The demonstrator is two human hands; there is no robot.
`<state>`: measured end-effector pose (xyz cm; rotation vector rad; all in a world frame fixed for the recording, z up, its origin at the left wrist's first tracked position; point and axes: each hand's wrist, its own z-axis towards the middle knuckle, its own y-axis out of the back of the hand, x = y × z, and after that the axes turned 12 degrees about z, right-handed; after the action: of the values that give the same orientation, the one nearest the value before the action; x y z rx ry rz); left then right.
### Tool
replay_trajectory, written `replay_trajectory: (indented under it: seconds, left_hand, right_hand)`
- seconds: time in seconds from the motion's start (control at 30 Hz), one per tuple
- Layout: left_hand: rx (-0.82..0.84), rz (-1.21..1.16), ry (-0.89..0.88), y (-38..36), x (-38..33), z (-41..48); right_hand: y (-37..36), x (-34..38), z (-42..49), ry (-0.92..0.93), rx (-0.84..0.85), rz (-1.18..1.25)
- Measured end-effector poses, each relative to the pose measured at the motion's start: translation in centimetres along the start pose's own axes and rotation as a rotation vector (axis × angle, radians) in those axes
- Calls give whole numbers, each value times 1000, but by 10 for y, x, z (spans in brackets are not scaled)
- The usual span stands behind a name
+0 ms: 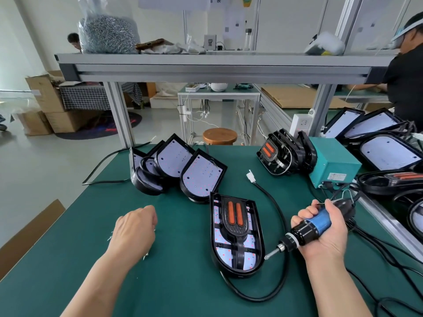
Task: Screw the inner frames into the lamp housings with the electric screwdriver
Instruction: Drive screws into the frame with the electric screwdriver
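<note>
A black lamp housing (237, 234) lies flat on the green mat with a black inner frame (234, 221), carrying two orange bars, seated over its white LED board. My right hand (325, 229) grips the blue and black electric screwdriver (309, 227); its bit tip (267, 256) points at the housing's lower right edge. My left hand (135, 227) rests on the mat left of the housing, fingers curled over small loose screws (146, 256); what it holds is hidden.
Several housings without frames (183, 168) lean in a row at the back left. A stack of inner frames (286, 154) stands beside a teal box (332, 163). More housings (386, 152) lie at the right. Black cables (274, 282) loop over the mat. A person stands far right.
</note>
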<state>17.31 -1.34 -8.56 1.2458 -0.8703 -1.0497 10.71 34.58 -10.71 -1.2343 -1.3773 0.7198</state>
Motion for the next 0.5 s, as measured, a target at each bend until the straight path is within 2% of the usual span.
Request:
replay_trajectory:
  seconds: [0.07, 0.17, 0.33, 0.5]
  left_hand:
    - [-37, -109, -7, 6, -4, -2]
    - [-63, -484, -10, 24, -23, -12]
    - [158, -1025, -142, 47, -69, -48]
    - [315, -1199, -213, 45, -102, -66]
  right_hand:
    - [-2, 1, -1, 22, -10, 16]
    - [-14, 0, -7, 30, -22, 44]
    - [-44, -2, -22, 73, -67, 65]
    - [-70, 0, -40, 180, -61, 57]
